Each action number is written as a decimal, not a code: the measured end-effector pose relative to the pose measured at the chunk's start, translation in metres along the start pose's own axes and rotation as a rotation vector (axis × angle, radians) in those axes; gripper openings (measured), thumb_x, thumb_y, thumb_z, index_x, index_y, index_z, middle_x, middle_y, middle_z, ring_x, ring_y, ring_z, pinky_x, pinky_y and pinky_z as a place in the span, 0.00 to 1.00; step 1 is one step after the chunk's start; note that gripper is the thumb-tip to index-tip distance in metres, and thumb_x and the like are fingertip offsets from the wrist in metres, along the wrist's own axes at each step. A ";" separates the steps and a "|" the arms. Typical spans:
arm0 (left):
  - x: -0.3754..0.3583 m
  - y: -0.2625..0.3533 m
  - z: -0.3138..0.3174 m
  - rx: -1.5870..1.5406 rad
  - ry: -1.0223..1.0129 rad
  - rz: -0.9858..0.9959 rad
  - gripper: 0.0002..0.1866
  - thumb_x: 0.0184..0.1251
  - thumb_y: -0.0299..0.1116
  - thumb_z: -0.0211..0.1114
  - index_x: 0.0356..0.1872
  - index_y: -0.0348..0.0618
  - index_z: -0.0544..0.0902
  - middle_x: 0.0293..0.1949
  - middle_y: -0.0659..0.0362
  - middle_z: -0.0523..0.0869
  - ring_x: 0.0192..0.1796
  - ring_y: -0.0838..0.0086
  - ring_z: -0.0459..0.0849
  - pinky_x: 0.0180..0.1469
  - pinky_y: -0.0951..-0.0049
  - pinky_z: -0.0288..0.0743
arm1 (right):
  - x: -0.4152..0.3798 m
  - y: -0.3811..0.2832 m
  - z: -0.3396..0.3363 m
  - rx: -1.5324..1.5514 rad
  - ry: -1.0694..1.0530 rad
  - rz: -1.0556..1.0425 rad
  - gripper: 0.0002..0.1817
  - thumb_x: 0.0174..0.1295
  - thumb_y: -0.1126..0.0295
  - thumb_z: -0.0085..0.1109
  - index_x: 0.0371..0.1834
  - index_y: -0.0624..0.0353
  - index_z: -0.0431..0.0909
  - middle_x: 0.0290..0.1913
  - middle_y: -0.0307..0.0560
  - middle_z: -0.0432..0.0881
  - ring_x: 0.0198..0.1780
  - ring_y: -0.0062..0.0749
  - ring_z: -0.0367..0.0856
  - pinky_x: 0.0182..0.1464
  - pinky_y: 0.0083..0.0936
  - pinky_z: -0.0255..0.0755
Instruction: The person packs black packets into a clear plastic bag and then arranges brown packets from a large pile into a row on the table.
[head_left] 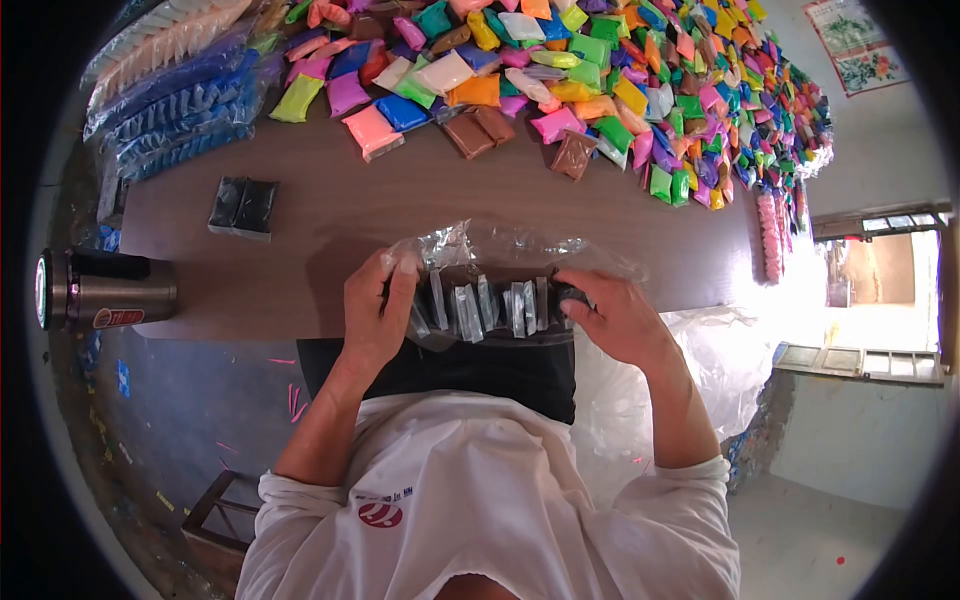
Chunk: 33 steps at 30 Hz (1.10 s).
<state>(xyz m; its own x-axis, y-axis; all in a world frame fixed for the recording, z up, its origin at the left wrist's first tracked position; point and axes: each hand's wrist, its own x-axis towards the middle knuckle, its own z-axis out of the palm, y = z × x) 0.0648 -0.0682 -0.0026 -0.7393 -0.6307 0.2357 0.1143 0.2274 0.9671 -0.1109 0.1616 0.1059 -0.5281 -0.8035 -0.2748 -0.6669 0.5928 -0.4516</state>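
Observation:
A clear plastic bag (610,262) lies at the table's front edge, with a row of small black packets (487,303) standing on edge in it. Their shiny clear wrapper edges face me. My left hand (380,300) is closed on the bag's left end, thumb on top and the other fingers mostly hidden. At the row's right end, my right hand (612,315) curls its thumb and fingers around a black packet (572,294). Whether that packet is inside or outside the film is hard to tell. Two more black packets (244,207) lie side by side on the table to the left.
A large heap of colourful packets (590,70) covers the table's (300,250) far side. Bagged rows of blue packets (185,120) are stacked at the back left. A steel flask (110,290) lies at the left edge. Clear plastic sheeting (690,380) hangs at the right.

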 end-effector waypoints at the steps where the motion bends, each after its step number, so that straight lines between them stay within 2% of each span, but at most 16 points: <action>1: 0.000 0.001 0.000 -0.004 -0.002 -0.002 0.12 0.79 0.33 0.57 0.36 0.35 0.80 0.27 0.59 0.77 0.30 0.76 0.73 0.35 0.72 0.69 | 0.004 0.000 -0.002 0.009 -0.021 0.014 0.20 0.66 0.68 0.63 0.61 0.59 0.79 0.49 0.60 0.86 0.48 0.57 0.84 0.50 0.42 0.76; 3: 0.000 0.002 0.001 -0.008 -0.005 -0.003 0.12 0.79 0.33 0.57 0.37 0.35 0.80 0.27 0.59 0.77 0.30 0.76 0.73 0.35 0.73 0.69 | 0.010 0.000 -0.005 0.026 -0.064 0.042 0.17 0.69 0.66 0.60 0.58 0.59 0.79 0.46 0.61 0.85 0.49 0.62 0.82 0.51 0.45 0.76; 12: 0.001 0.001 0.000 0.013 -0.008 0.009 0.11 0.79 0.32 0.57 0.37 0.35 0.80 0.27 0.60 0.77 0.30 0.76 0.73 0.35 0.73 0.69 | 0.004 -0.010 -0.016 0.286 -0.109 0.350 0.18 0.70 0.63 0.61 0.57 0.63 0.79 0.42 0.63 0.86 0.47 0.57 0.86 0.50 0.42 0.76; 15: 0.001 -0.003 -0.001 0.005 -0.009 0.014 0.11 0.78 0.32 0.58 0.37 0.35 0.81 0.27 0.60 0.77 0.30 0.76 0.73 0.35 0.73 0.69 | -0.002 -0.019 -0.016 0.180 -0.027 0.312 0.20 0.68 0.64 0.62 0.60 0.62 0.78 0.40 0.64 0.86 0.44 0.55 0.86 0.51 0.43 0.76; 18: -0.001 -0.005 0.000 -0.002 -0.011 -0.001 0.11 0.78 0.33 0.58 0.38 0.35 0.81 0.27 0.60 0.77 0.31 0.76 0.73 0.36 0.73 0.69 | -0.002 -0.019 -0.009 -0.015 -0.126 0.222 0.25 0.66 0.65 0.65 0.65 0.60 0.75 0.46 0.64 0.86 0.43 0.54 0.86 0.53 0.43 0.76; 21: -0.001 -0.003 0.000 -0.005 0.003 -0.010 0.11 0.78 0.33 0.59 0.38 0.35 0.81 0.27 0.59 0.77 0.31 0.76 0.73 0.36 0.73 0.69 | -0.007 -0.020 -0.015 -0.001 -0.068 0.096 0.29 0.62 0.65 0.68 0.67 0.59 0.73 0.52 0.61 0.85 0.46 0.53 0.85 0.55 0.43 0.76; 24: 0.000 -0.001 0.000 -0.003 -0.006 -0.002 0.11 0.78 0.33 0.58 0.38 0.35 0.81 0.28 0.59 0.77 0.31 0.75 0.74 0.36 0.73 0.70 | -0.005 -0.029 -0.020 0.078 -0.145 0.102 0.31 0.59 0.64 0.70 0.66 0.58 0.74 0.57 0.57 0.83 0.52 0.53 0.84 0.58 0.43 0.75; 27: -0.001 -0.003 0.000 -0.016 0.001 -0.005 0.11 0.78 0.33 0.58 0.38 0.35 0.82 0.27 0.59 0.77 0.31 0.75 0.74 0.36 0.72 0.70 | 0.002 -0.011 -0.004 -0.050 -0.074 -0.065 0.31 0.58 0.62 0.71 0.64 0.58 0.75 0.57 0.55 0.83 0.56 0.51 0.82 0.59 0.42 0.75; 30: -0.001 -0.007 0.000 -0.018 0.008 0.014 0.12 0.78 0.34 0.58 0.39 0.35 0.82 0.27 0.59 0.77 0.31 0.75 0.74 0.36 0.73 0.70 | 0.009 -0.014 -0.008 -0.104 -0.188 0.046 0.32 0.53 0.65 0.75 0.63 0.60 0.77 0.55 0.56 0.84 0.57 0.54 0.81 0.60 0.39 0.74; 33: -0.001 -0.006 0.000 -0.012 -0.006 -0.003 0.12 0.79 0.34 0.58 0.39 0.35 0.82 0.28 0.59 0.77 0.31 0.75 0.74 0.36 0.73 0.70 | 0.013 -0.004 -0.002 -0.099 -0.181 -0.026 0.33 0.54 0.63 0.74 0.64 0.60 0.77 0.55 0.56 0.84 0.57 0.51 0.82 0.58 0.38 0.75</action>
<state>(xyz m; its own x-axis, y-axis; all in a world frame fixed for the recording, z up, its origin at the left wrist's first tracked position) 0.0650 -0.0692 -0.0083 -0.7436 -0.6271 0.2320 0.1201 0.2161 0.9690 -0.1163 0.1492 0.1061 -0.4133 -0.8100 -0.4160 -0.7322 0.5672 -0.3770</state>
